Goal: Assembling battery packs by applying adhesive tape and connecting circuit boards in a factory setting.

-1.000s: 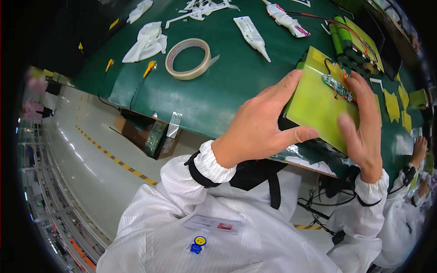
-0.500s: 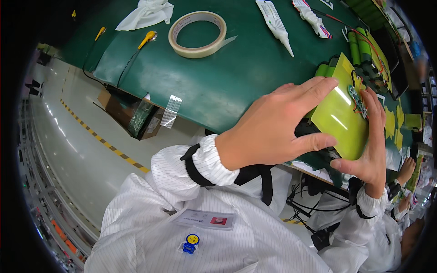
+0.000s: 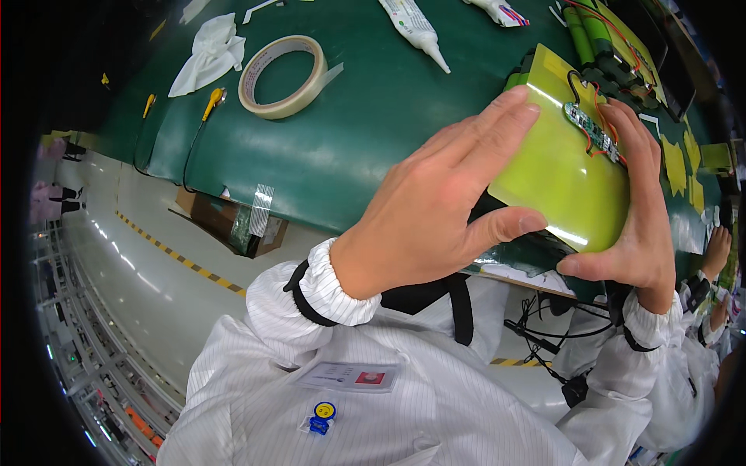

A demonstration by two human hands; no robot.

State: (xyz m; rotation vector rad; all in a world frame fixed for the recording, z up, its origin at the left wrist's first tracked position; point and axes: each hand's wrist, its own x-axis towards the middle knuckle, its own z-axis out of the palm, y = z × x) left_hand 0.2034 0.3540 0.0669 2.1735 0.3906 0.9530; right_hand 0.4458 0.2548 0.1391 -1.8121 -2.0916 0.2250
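Note:
Between my two hands is a battery pack (image 3: 556, 167) with green cells under a glossy yellow-green sheet. A small green circuit board (image 3: 589, 128) with red and black wires lies on its top near the right side. My left hand (image 3: 443, 190) grips the pack's left edge, with straight fingers along the side and the thumb at the near corner. Against the right side rests my right hand (image 3: 641, 206), fingers curved along the edge and thumb at the near right corner. The pack's underside is hidden.
On the green bench mat (image 3: 357, 155) lie a tape roll (image 3: 284, 78), a white cloth (image 3: 210, 54) and a white tube (image 3: 416, 31). A second battery pack (image 3: 614, 46) sits behind mine. Yellow sheet pieces (image 3: 674, 167) and a co-worker's hand (image 3: 716, 252) are at right.
My view has shifted, so the tape roll and tube appear further left. Both hands stay on the battery pack, which now shows more of its top and circuit board.

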